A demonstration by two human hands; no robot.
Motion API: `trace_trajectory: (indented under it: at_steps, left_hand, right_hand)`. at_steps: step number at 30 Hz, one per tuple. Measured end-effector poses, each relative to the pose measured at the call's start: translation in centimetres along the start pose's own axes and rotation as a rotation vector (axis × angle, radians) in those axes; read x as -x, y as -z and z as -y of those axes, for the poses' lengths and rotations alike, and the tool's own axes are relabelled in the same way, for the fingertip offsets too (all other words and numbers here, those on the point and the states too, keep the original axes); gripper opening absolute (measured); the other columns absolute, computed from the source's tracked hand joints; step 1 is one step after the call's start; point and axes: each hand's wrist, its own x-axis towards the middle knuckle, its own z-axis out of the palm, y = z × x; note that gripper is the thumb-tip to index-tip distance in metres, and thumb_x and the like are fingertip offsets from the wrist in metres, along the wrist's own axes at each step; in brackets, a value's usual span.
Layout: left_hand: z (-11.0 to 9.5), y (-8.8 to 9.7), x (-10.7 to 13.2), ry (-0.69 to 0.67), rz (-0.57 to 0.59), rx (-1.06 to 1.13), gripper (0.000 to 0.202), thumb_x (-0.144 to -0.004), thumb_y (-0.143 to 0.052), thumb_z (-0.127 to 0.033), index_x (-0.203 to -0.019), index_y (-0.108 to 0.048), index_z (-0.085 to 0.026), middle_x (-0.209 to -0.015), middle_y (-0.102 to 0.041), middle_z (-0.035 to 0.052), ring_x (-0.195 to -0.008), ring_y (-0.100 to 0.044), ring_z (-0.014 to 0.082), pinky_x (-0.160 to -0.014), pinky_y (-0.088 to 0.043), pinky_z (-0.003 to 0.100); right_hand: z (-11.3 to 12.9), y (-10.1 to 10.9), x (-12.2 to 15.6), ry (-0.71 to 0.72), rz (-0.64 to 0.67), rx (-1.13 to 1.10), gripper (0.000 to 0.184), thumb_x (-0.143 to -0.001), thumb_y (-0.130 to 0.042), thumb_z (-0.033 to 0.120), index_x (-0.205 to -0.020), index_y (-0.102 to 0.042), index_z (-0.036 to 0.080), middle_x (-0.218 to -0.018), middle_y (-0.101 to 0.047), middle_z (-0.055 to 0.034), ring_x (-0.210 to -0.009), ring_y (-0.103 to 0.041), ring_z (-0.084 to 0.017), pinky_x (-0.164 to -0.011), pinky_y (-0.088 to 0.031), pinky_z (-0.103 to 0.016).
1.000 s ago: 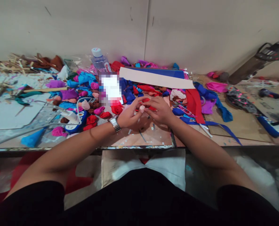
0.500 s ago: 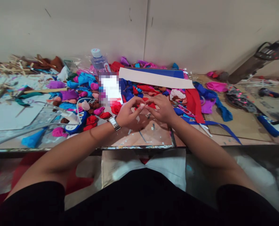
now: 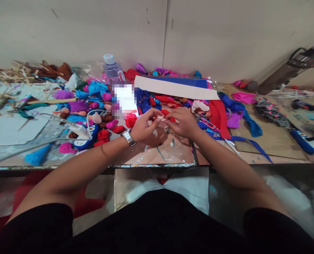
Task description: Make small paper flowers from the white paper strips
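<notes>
Both hands meet over the middle of the table. My left hand (image 3: pixel 145 126), with a metal-band watch (image 3: pixel 129 138) at the wrist, pinches a small pale pink piece of crepe paper (image 3: pixel 161 118). The fingertips of my right hand (image 3: pixel 182 121) close on the same piece from the other side. Most of the piece is hidden by the fingers. Red crumpled crepe paper (image 3: pixel 131 121) lies just left of my left hand. A pair of scissors with pink handles (image 3: pixel 207 123) lies right of my right hand, beside a red crepe strip (image 3: pixel 220 120).
A clear bottle (image 3: pixel 113 70) and a blurred bright screen (image 3: pixel 125 102) stand behind my left hand. A long pale strip (image 3: pixel 175 88) lies across coloured paper scraps. A grey cable (image 3: pixel 53 141) crosses at left. Wooden sticks (image 3: pixel 27 72) pile up far left; a blue-handled tool (image 3: pixel 303 141) lies right.
My fingers have shifted slightly around the pale crepe paper, and a bit more of it shows above the fingertips. The arms and table things stay put.
</notes>
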Motion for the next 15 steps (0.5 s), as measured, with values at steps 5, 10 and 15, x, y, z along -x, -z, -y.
trace_trajectory:
  at_steps: [5, 10, 15]
  left_hand:
    - [-0.10, 0.09, 0.15, -0.013, 0.041, -0.067, 0.027, -0.105, -0.055, -0.042, -0.120, -0.065, -0.021, -0.116, -0.072, 0.0074, -0.103, -0.068, 0.0213, -0.093, -0.054, 0.037]
    - [-0.35, 0.22, 0.22, 0.008, 0.074, -0.082, 0.027, -0.105, -0.053, -0.041, -0.120, -0.065, -0.022, -0.116, -0.073, 0.0065, -0.101, -0.069, 0.0213, -0.093, -0.054, 0.037]
    - [-0.36, 0.28, 0.21, -0.005, 0.081, -0.090, 0.026, -0.105, -0.054, -0.041, -0.120, -0.065, -0.023, -0.116, -0.074, 0.0061, -0.102, -0.070, 0.0211, -0.092, -0.055, 0.037]
  right_hand:
    - [-0.09, -0.21, 0.05, 0.030, 0.022, -0.012, 0.021, -0.102, -0.062, 0.040, -0.094, -0.074, 0.023, -0.097, -0.081, -0.0060, -0.096, -0.068, -0.027, -0.085, -0.039, -0.043]
    - [-0.12, -0.32, 0.09, 0.016, 0.032, -0.018, 0.026, -0.103, -0.060, 0.044, -0.094, -0.073, 0.023, -0.095, -0.080, -0.0071, -0.095, -0.067, -0.027, -0.085, -0.038, -0.042]
    - [0.08, -0.20, 0.05, 0.010, 0.030, -0.002, 0.031, -0.104, -0.058, 0.048, -0.093, -0.073, 0.023, -0.093, -0.078, -0.0077, -0.093, -0.066, -0.027, -0.083, -0.038, -0.042]
